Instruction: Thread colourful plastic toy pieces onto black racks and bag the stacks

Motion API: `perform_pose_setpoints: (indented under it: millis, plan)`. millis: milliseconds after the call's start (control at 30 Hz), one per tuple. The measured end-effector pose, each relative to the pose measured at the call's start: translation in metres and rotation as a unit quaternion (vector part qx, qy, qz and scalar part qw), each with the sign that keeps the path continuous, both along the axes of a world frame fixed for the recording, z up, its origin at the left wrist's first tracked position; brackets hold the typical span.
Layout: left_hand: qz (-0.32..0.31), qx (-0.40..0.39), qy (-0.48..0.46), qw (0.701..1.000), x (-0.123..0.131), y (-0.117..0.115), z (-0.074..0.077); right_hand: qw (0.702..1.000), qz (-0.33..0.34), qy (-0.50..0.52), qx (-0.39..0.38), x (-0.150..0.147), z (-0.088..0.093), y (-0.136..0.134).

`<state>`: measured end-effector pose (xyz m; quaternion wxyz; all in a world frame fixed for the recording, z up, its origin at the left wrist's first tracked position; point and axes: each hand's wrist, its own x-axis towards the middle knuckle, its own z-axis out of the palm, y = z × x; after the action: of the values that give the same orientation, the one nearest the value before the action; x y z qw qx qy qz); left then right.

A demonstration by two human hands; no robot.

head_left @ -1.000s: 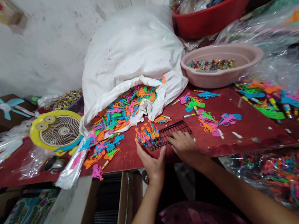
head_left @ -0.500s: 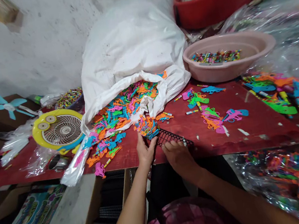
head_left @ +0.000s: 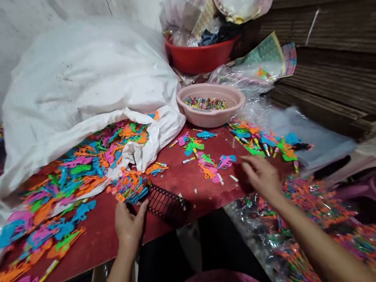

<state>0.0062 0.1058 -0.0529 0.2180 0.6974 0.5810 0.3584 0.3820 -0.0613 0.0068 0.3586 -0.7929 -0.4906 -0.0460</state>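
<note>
My left hand point(head_left: 128, 220) is closed on the near end of a black plastic grid rack point(head_left: 166, 204), tilted up off the red table point(head_left: 194, 182). A bunch of orange and blue plastic toy pieces point(head_left: 128, 186) sits in the rack's far end. My right hand point(head_left: 262, 175) hovers over the table's right edge, fingers spread and holding nothing. It is near loose coloured toy guns point(head_left: 212, 163) and a heap of them on clear plastic point(head_left: 265, 142).
A big white sack point(head_left: 82, 86) spills coloured toy pieces point(head_left: 82, 163) across the left. A pink basin point(head_left: 211, 104) of small coloured sticks and a red basin point(head_left: 201, 55) stand behind. Stacked cardboard point(head_left: 342, 44) rises at right. Bags of toys point(head_left: 310, 217) lie below the edge.
My right hand has let go of the rack and moved right to the table's edge. My left hand keeps the rack tilted. The view has swung to the right.
</note>
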Motion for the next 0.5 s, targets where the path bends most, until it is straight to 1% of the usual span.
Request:
perform_pose_setpoints:
  millis: [33,100,133,200,267,367,433,467,500]
  plan:
    - [0.009,-0.014,-0.003,1.000,0.000,0.002,0.000,0.997,-0.067,-0.018,-0.023,0.029,0.000,-0.005]
    - [0.006,-0.042,-0.017,0.999,-0.001,0.006,-0.001,0.988,-0.145,-0.021,-0.043,0.079,-0.003,-0.011]
    - [-0.003,-0.053,-0.025,0.998,-0.001,0.008,-0.002,0.977,-0.194,-0.006,-0.094,0.099,-0.005,-0.012]
    - [-0.031,-0.072,-0.044,0.996,-0.002,0.015,-0.004,0.957,-0.225,0.016,-0.181,0.125,-0.006,-0.008]
    - [-0.073,-0.090,-0.067,0.991,-0.002,0.022,-0.007,0.948,-0.225,0.030,-0.222,0.138,-0.006,0.001]
    - [-0.144,-0.106,-0.104,0.978,-0.002,0.032,-0.005,0.941,-0.230,0.047,-0.242,0.145,-0.004,0.021]
    - [-0.173,-0.098,-0.115,0.973,-0.003,0.038,-0.002,0.932,-0.256,0.062,-0.250,0.152,-0.007,0.031]
    - [-0.183,-0.100,-0.109,0.972,-0.003,0.039,-0.001,0.929,-0.277,0.079,-0.234,0.157,-0.010,0.034]
    - [-0.189,-0.097,-0.111,0.971,-0.003,0.041,-0.001,0.938,-0.273,0.084,-0.198,0.163,-0.014,0.035]
